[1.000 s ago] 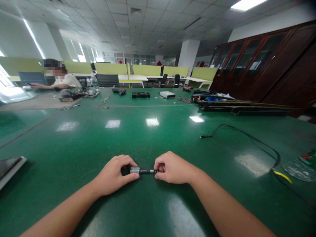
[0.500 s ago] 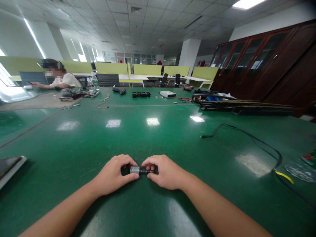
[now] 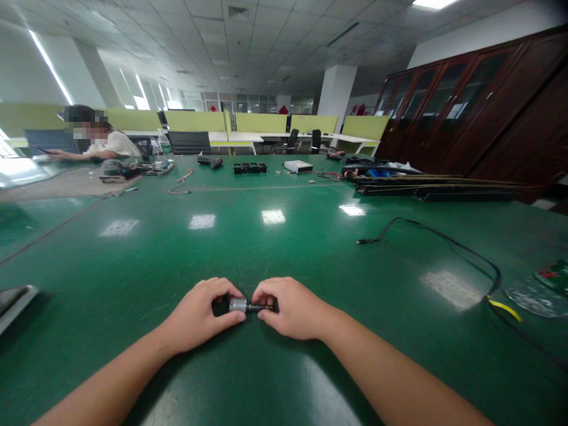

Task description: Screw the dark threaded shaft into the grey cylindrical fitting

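A small silver metal cylinder with a dark, ridged shaft [image 3: 238, 305] lies sideways low over the green table [image 3: 275, 254], its shaft pointing right. My left hand [image 3: 197, 313] curls round the silver end, thumb on the near side and fingers on the far side. Around the shaft end, my right hand [image 3: 290, 307] closes with thumb and bent fingers, which partly hide the tip. Both hands rest close to the tabletop, with a narrow gap between their fingertips.
A black cable [image 3: 444, 236] with a yellow tie [image 3: 504, 309] loops at right beside clear plastic [image 3: 535, 299]. A flat device [image 3: 18, 305] lies at left. Far back are a power drill [image 3: 210, 162], a white box [image 3: 298, 167], black strips [image 3: 444, 188] and a seated person [image 3: 115, 145].
The view has shifted slightly, so the background sits a little further left. Both hands keep nearly the same hold on the metal cylinder and its shaft.
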The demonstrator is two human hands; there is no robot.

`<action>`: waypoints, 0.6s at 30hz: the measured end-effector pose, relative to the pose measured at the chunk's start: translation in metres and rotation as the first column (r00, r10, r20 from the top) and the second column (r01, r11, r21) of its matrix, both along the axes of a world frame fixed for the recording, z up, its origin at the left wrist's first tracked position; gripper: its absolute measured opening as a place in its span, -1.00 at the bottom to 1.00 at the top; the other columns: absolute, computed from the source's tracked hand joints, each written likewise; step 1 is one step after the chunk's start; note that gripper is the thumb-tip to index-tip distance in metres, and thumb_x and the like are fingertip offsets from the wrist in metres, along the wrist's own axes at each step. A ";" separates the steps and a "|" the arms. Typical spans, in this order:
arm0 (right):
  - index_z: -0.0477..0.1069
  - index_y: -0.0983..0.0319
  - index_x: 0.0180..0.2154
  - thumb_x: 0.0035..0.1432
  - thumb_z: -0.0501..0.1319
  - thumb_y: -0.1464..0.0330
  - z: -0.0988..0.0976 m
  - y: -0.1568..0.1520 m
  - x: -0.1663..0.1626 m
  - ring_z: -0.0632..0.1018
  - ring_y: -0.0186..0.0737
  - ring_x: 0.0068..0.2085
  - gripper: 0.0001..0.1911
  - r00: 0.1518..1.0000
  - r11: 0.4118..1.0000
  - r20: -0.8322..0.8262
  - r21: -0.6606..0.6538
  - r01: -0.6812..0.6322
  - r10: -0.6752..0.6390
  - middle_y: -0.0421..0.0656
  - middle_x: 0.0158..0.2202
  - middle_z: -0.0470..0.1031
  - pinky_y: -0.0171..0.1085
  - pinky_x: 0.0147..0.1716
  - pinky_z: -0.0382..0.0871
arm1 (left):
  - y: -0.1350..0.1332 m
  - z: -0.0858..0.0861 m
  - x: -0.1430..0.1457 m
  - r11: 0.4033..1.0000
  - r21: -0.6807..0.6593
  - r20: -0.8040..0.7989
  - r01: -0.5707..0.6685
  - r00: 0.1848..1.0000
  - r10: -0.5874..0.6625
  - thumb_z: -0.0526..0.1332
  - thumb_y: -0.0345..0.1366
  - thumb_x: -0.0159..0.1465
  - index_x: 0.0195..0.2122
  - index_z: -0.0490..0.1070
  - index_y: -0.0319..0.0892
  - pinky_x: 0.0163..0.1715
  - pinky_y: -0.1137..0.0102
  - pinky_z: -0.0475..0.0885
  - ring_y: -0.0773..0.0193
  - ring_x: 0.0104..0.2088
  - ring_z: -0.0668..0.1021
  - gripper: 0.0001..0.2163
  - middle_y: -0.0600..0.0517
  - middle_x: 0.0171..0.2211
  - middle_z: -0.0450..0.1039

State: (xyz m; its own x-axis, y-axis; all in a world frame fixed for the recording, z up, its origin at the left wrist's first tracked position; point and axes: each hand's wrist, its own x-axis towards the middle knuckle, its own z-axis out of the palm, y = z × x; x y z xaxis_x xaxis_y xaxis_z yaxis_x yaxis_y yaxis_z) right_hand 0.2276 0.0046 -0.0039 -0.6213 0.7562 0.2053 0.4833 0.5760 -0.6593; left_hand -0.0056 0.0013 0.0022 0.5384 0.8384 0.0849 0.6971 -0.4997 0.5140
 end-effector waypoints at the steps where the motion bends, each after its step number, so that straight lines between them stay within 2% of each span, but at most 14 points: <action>1: 0.49 0.22 -0.25 0.03 0.28 0.52 0.000 0.000 0.000 0.46 -0.34 -0.36 -0.80 1.000 1.000 0.002 0.003 0.001 -0.001 -0.23 -0.38 0.49 -0.37 -0.34 0.28 | 0.000 0.000 0.000 1.000 0.001 0.001 0.002 1.000 -0.002 0.30 -0.08 0.23 -0.20 0.50 -0.09 -0.21 0.34 0.31 0.18 -0.26 0.51 -0.77 0.07 -0.28 0.52; 7: 0.48 0.21 -0.24 0.02 0.31 0.48 -0.001 0.000 0.000 0.45 -0.33 -0.35 -0.80 1.000 1.000 0.002 0.007 0.001 -0.001 -0.24 -0.36 0.49 -0.37 -0.33 0.27 | -0.001 -0.001 -0.001 1.000 0.002 0.004 -0.001 1.000 0.001 0.31 -0.10 0.23 -0.21 0.50 -0.09 -0.23 0.35 0.31 0.19 -0.27 0.50 -0.79 0.08 -0.30 0.52; 18: 0.53 0.21 -0.24 0.09 0.32 0.39 -0.002 0.000 -0.006 0.44 -0.30 -0.34 -0.86 0.997 0.996 0.081 0.090 -0.003 -0.005 -0.21 -0.38 0.46 -0.33 -0.32 0.24 | -0.001 0.001 0.000 1.000 0.014 0.009 0.007 1.000 -0.007 0.31 -0.11 0.21 -0.23 0.49 -0.10 -0.23 0.36 0.33 0.20 -0.26 0.50 -0.79 0.07 -0.30 0.52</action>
